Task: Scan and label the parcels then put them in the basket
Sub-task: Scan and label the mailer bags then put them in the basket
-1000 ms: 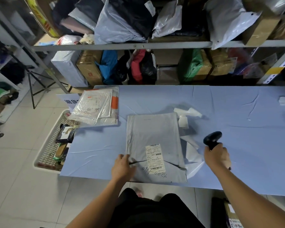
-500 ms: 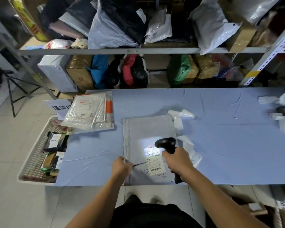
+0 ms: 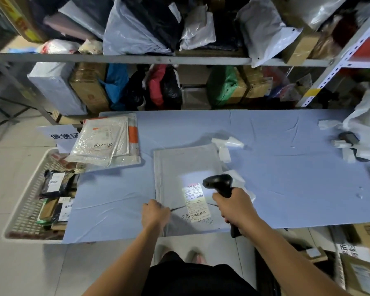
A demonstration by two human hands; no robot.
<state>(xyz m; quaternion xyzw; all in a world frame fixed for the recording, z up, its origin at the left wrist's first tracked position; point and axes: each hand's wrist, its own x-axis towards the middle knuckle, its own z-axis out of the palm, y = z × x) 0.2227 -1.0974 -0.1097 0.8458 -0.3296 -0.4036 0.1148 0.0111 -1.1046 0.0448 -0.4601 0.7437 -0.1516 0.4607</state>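
- R hand (image 3: 235,208) wrapped tight round the handle of the black scanner (image 3: 220,184), nose pointing at the label (image 3: 195,199), which is lit up by its light
- L hand (image 3: 155,214) curled at the near-left edge of the grey parcel (image 3: 186,163), touching it. Can't tell if it's actually pinching anything
- grey parcel lies flat on the blue table (image 3: 286,167) by the front edge, label on its near half w/ handwriting just below
- basket (image 3: 15,212) sits lower, off the table's left end, w/ parcels inside
- bubble mailers (image 3: 103,146) stacked on the table's left side, poking over the edge

Sign (image 3: 60,136) begins 退货; grey parcel (image 3: 179,163) bears handwriting, perhaps X200-1160
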